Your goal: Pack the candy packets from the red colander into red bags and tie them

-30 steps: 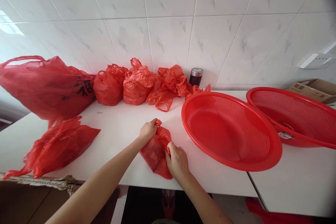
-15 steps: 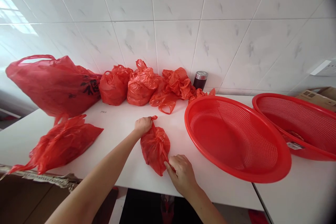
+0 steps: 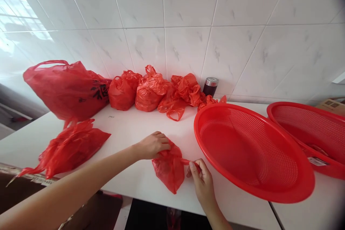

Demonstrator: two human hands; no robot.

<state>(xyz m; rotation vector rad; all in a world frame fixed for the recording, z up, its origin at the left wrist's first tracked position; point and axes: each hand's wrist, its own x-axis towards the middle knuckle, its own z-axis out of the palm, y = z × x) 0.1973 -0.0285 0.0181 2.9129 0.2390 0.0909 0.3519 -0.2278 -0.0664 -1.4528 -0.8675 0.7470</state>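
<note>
A small red plastic bag lies on the white table in front of me, its top gathered and twisted. My left hand is closed over its upper left part, fingers curled into the plastic. On the other side, my right hand pinches a pulled-out strand of the bag between thumb and fingers, drawing it to the right. What the bag contains is hidden. The red colander stands close to my right hand.
Left lies a flat pile of red bags, with a large red bag behind. Tied red bags and a dark lidded cup line the tiled wall. A second red basket is at right; a cardboard box sits lower left.
My left hand has moved down and right onto the bag. The right hand has gone right and slightly up, stretching a strand sideways. The view has shifted a little.
</note>
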